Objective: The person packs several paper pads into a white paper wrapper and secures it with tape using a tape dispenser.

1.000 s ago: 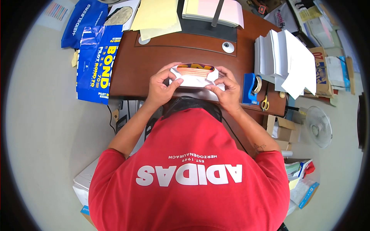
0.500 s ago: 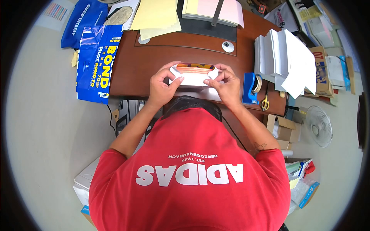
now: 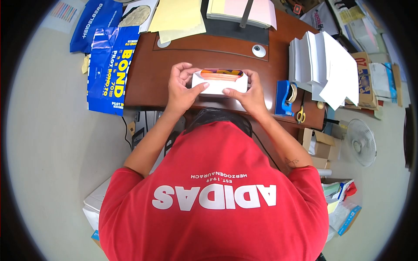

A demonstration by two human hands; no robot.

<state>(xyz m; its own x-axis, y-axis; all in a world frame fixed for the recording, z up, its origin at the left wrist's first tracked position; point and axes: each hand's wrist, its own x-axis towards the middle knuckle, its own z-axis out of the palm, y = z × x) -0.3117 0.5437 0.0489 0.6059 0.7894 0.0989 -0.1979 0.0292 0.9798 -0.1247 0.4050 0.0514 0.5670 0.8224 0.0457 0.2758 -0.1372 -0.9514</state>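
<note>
Both hands hold a white envelope [image 3: 219, 85] over the near part of the brown table [image 3: 148, 78], orange-striped paper showing in its open far edge. The left hand [image 3: 182, 87] closes around the envelope's left end, thumb laid across its front; the right hand [image 3: 249, 92] grips the right end — fingers bent around it. A blue tape dispenser [image 3: 283, 98] sits just right of the right hand, scissors [image 3: 300, 115] beside it, and stacked white sheets [image 3: 325, 65] lie farther right.
</note>
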